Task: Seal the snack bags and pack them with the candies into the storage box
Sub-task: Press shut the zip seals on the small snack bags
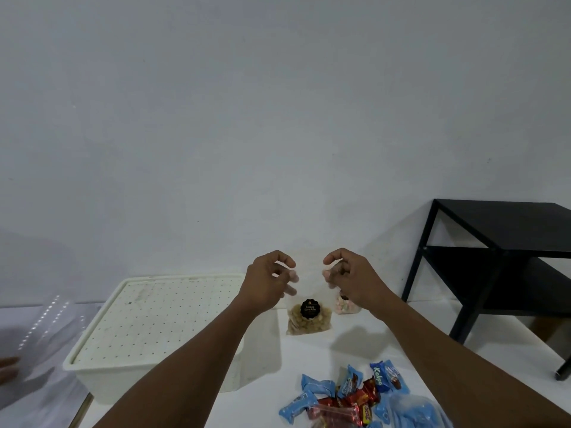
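Note:
A clear snack bag (309, 316) with pale nuts and a round black label hangs upright above the white table. My left hand (268, 279) pinches its top left corner and my right hand (349, 276) pinches its top right corner. Behind it, partly hidden by my right wrist, stands a second bag with pastel marshmallows (346, 306). A cream storage box (154, 332) with a dotted lid on it sits to the left. A pile of blue and red wrapped candies (355, 396) lies near the front edge.
A black two-shelf side table (500, 261) stands at the right beside the white table. Clear plastic sheeting (46, 335) lies at the far left. A plain white wall (278, 118) closes the back.

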A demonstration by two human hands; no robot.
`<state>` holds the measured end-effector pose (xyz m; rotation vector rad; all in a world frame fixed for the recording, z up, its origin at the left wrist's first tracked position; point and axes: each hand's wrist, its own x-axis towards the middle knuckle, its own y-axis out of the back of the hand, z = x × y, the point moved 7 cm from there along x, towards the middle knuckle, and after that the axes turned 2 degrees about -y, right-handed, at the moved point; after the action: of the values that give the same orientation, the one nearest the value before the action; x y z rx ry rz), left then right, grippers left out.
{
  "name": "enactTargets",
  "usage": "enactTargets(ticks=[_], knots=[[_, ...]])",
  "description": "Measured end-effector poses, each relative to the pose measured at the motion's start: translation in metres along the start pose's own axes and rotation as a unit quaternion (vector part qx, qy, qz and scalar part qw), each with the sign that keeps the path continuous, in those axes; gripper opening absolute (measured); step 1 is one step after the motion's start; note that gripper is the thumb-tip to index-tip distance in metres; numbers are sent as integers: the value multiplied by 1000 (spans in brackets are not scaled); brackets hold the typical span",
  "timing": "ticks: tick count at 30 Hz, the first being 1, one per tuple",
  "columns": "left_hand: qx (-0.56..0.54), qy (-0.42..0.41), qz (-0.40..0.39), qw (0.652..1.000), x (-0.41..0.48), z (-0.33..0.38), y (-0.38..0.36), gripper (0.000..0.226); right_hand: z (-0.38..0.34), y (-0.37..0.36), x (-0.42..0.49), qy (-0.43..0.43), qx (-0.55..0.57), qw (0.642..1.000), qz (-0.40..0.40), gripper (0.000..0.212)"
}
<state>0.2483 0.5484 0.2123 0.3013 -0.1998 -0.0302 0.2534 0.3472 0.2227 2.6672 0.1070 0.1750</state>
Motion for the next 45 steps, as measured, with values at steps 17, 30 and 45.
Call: enactTargets(ticks=[17, 30, 45], knots=[[78, 8, 20, 997, 14, -45, -40, 5, 49, 26, 13, -9, -37, 998, 58, 33], [137, 117, -16, 984, 69, -142, -113, 17, 180, 8, 87, -96, -98, 989, -61, 31], [190, 206, -34, 959, 172, -249, -167, 39, 297, -20, 213, -166, -85, 976, -108, 38]])
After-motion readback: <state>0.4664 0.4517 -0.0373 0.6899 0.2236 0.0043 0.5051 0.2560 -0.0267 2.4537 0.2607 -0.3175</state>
